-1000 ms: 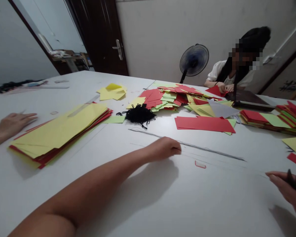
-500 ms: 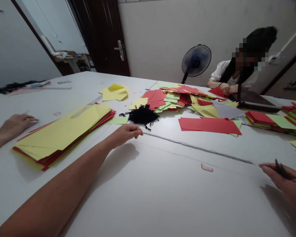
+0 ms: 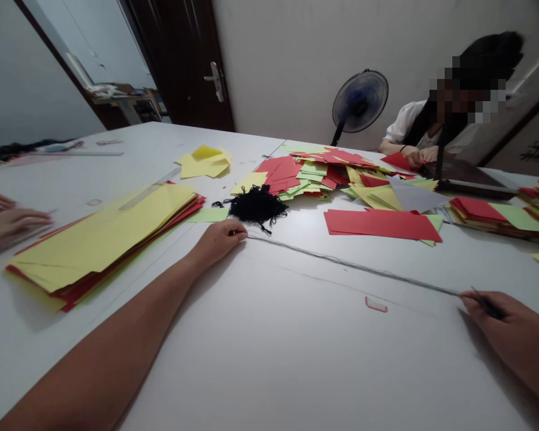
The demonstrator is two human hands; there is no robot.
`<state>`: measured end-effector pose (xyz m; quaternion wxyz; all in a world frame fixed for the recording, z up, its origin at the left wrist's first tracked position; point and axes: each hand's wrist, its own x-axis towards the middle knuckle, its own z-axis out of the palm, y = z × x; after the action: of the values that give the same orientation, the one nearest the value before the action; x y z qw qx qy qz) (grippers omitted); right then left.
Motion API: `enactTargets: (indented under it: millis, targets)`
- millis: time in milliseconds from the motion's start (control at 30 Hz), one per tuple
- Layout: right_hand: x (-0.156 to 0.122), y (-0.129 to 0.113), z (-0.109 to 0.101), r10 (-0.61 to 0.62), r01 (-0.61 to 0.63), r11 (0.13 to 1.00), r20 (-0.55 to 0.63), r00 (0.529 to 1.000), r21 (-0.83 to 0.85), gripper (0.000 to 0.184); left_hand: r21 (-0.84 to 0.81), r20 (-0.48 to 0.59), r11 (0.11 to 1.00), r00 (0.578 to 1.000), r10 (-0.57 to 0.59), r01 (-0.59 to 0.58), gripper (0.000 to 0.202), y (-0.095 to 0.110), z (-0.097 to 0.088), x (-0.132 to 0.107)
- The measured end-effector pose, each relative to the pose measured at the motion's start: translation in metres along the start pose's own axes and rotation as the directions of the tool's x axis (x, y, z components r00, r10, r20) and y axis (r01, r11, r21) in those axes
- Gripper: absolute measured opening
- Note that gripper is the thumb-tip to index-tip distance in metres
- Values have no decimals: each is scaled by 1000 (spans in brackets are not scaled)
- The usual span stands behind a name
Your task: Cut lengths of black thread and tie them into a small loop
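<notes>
A thin dark thread (image 3: 350,266) lies stretched in a line across the white table (image 3: 269,359). My left hand (image 3: 218,239) rests on the table with its fingers pinched on the thread's left end, just below a tangle of black thread (image 3: 255,205). My right hand (image 3: 507,323) is closed on the thread's right end near the table's right side, and a dark strand sticks out over its fingers. A small red paper scrap (image 3: 376,304) lies just in front of the thread.
A stack of long yellow and red paper sheets (image 3: 103,236) lies at the left, where another person's hand (image 3: 9,221) rests. Red, green and yellow paper pieces (image 3: 332,176) are heaped at the back. A red sheet (image 3: 381,225), a fan (image 3: 359,102) and a seated person (image 3: 440,129) are beyond.
My left hand slid from the middle of the thread to its left end by the black tangle. My right hand closed over the right end. The thread now lies straighter.
</notes>
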<state>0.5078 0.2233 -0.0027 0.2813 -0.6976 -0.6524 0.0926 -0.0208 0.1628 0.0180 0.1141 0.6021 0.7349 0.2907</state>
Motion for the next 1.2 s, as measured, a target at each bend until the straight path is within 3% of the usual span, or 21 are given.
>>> enactTargets:
  millis: [167,367,1200]
  targets:
    - [-7,-3,7,-146,146,989,-13,989,-34,31,14,-57,998,996,69,-69,24,0,3,-1]
    - [-6,8,11,-215,208,972,-59,975,-107,31,35,-52,996,995,85,-83,26,-2,6,1]
    - [-7,10,14,-262,248,947,-43,964,-205,35,106,22,987,992,121,-122,20,-5,6,-1]
